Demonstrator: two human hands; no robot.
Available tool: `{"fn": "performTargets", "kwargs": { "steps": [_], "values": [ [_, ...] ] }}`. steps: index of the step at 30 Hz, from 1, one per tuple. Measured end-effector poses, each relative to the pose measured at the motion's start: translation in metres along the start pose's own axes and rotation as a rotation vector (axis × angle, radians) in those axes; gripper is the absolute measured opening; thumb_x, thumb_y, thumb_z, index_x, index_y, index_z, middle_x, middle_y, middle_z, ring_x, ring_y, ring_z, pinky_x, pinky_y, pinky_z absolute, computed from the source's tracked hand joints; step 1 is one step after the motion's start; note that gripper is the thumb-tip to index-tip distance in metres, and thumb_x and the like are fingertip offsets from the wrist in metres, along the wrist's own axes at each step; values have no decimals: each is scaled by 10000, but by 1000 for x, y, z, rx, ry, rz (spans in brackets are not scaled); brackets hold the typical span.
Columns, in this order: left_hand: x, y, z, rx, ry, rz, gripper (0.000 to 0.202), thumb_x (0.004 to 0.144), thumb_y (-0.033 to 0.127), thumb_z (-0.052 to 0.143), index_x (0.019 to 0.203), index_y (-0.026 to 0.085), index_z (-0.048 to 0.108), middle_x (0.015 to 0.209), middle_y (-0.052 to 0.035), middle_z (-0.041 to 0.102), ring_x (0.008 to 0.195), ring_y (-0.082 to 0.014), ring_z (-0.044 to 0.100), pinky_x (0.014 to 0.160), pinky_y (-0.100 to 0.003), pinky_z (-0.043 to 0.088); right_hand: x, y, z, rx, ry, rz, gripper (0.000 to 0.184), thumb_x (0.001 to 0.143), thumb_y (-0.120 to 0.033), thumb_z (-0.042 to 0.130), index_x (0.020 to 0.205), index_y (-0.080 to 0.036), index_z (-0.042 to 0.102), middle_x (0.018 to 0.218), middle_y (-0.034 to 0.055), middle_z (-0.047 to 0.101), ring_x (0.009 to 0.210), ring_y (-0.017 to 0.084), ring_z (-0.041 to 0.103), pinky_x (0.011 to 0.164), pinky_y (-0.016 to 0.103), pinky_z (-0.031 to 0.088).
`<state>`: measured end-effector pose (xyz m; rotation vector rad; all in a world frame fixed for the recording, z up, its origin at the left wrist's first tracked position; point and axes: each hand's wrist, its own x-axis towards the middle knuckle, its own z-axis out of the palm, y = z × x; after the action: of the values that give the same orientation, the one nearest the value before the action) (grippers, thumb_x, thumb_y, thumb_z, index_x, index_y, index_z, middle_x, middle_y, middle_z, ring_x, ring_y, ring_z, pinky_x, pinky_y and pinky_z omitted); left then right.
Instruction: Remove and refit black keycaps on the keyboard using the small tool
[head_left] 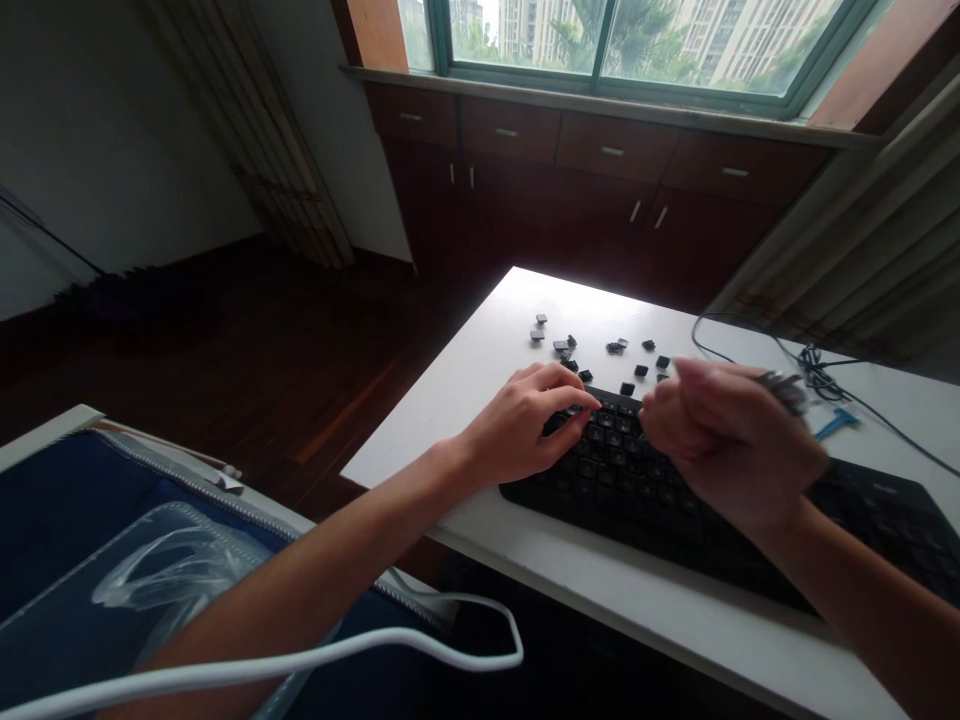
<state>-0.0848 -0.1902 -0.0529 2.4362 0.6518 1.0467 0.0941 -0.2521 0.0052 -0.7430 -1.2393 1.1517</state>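
Note:
A black keyboard (750, 520) lies on a white table (480, 370). My left hand (525, 425) rests on the keyboard's upper left corner, fingers curled down and pressed on the keys. My right hand (731, 440) hovers closed over the keyboard's middle, gripping a slim metallic tool (784, 385) that sticks out to the right and is blurred. Several loose black keycaps (592, 355) lie scattered on the table just beyond the keyboard.
A black cable (817, 375) and a small blue item (836, 422) lie at the table's right. A white cord (450, 650) loops near my left arm over a dark blue bag (67, 540). Wooden cabinets (585, 190) stand under the window.

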Motion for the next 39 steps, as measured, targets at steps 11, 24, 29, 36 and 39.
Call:
{"fn": "performTargets", "kwargs": {
  "steps": [11,24,29,36,39],
  "values": [
    [0,3,1,36,-27,-53,226,954,175,556,1130,185,696,1127,-76,656,1050,-207,605,982,-397,489,1,0,4,-2,-31,9,524,942,-249,569,454,-197,385,418,-49,304,379,81,291,409,285,220],
    [-7,13,-5,69,-45,-83,236,997,248,532,1181,188,668,1177,-87,646,1101,-214,598,992,-393,502,-8,-39,-35,-212,7,-3,522,982,-306,526,484,-217,396,437,-39,309,386,107,300,396,303,264],
    [-31,54,4,342,-182,-118,422,1005,383,533,1377,187,570,1403,-136,548,1290,-304,496,1075,-501,445,-57,-32,-89,-1039,-106,-205,373,920,-211,630,616,-213,414,534,-54,330,445,85,285,415,273,245],
    [-45,70,27,549,-121,-143,441,992,348,555,1414,221,559,1447,-145,507,1274,-330,503,1024,-498,457,-84,-5,-115,-1292,-229,-375,163,869,-82,667,897,-200,558,705,-21,543,572,106,471,545,275,348],
    [-38,69,31,545,-96,-134,391,989,299,559,1376,256,592,1403,-130,532,1248,-318,517,1002,-484,450,-85,-5,-112,-1216,-160,-353,163,901,-70,629,1003,-188,582,748,-6,569,608,114,499,583,274,379]
  ]
}}
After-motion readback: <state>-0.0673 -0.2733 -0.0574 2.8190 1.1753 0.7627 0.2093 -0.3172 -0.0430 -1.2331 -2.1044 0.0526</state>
